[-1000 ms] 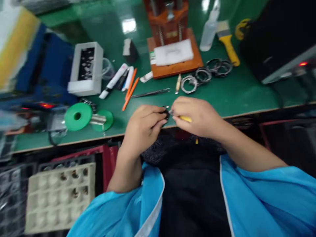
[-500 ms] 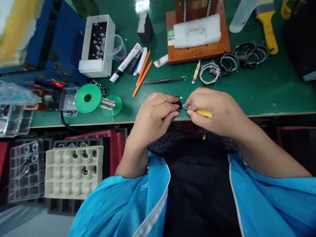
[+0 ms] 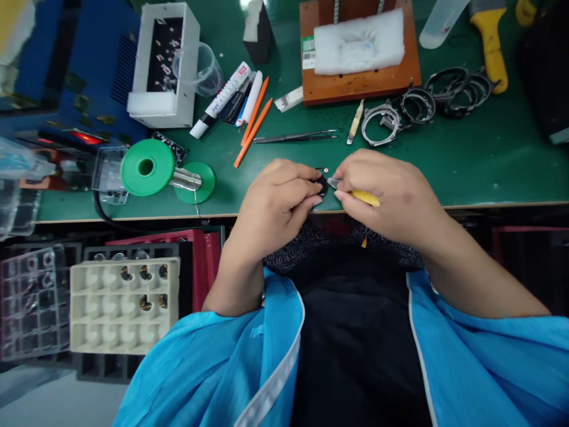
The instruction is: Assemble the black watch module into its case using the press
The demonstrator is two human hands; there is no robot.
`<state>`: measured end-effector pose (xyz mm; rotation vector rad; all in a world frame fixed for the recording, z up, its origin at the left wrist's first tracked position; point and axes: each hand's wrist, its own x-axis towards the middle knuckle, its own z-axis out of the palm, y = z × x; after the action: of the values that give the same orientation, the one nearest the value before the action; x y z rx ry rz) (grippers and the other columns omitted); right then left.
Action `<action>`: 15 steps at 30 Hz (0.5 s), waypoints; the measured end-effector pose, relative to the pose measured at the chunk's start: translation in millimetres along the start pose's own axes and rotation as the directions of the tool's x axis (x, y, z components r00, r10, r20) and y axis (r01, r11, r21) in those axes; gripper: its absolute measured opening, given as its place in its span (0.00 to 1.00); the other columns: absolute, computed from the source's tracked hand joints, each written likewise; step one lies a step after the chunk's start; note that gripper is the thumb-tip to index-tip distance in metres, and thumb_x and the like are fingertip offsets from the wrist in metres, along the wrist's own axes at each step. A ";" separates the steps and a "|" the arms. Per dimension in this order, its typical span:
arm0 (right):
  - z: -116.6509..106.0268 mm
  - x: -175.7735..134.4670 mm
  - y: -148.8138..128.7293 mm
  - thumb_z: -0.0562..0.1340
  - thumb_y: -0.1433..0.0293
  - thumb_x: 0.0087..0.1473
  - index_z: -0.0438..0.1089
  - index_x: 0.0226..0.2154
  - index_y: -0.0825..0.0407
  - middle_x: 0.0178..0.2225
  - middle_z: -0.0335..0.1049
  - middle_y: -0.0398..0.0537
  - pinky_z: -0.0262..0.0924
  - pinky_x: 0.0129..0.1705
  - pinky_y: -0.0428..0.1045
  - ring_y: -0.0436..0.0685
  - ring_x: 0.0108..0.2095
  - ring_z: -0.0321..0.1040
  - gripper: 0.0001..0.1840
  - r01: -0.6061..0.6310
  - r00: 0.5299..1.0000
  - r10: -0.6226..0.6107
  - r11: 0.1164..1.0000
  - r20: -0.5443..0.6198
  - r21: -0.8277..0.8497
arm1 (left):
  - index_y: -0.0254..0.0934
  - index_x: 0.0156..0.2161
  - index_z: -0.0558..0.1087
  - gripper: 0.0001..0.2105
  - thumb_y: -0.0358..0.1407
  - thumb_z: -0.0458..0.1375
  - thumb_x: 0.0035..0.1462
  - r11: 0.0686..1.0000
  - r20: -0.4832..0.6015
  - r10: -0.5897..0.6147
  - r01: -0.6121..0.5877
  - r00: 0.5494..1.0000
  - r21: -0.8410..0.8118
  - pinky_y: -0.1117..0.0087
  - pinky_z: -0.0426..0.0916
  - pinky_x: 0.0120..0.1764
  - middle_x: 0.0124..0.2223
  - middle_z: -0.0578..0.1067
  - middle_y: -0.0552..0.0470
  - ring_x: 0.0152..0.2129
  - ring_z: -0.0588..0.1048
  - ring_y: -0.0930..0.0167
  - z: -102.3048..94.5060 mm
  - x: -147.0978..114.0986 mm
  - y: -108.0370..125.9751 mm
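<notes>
At the front edge of the green bench, my left hand pinches a small black round part, mostly covered by the fingers. My right hand is closed around a yellow-handled blade tool, like a craft knife. Its metal tip points left, right at the edge of the black part; whether it touches, I cannot tell. A tiny white piece with a red dot lies just beyond the fingertips. Farther back are a pair of tweezers and a short cream-coloured tool.
On the left stand a solder spool, a white box of small parts and a clear cup. Metal rings and a wooden-based fixture are at the back. Below the bench, a cream tray holds several small parts.
The view has shifted slightly, so bench items appear a little farther left or higher. Both hands keep their grips, and the blade tip stays beside the black part.
</notes>
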<state>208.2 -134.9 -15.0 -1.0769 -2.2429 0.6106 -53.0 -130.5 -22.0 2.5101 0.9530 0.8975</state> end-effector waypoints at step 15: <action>0.0 -0.3 -1.6 0.64 0.71 0.70 0.71 0.35 0.46 0.46 0.81 0.49 0.68 0.48 0.56 0.63 0.49 0.78 0.09 -0.025 1.000 0.025 1.000 -0.003 -0.017 | 0.41 0.49 0.81 0.02 0.32 0.66 0.76 0.999 -0.039 0.035 -0.035 0.999 -0.008 0.53 0.79 0.55 0.54 0.88 0.46 0.51 0.86 0.61 3.7 -0.4 -1.6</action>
<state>207.5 -136.1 -14.0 -1.1156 -2.2389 0.6003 -51.7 -129.8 -25.7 2.5179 0.9182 0.9623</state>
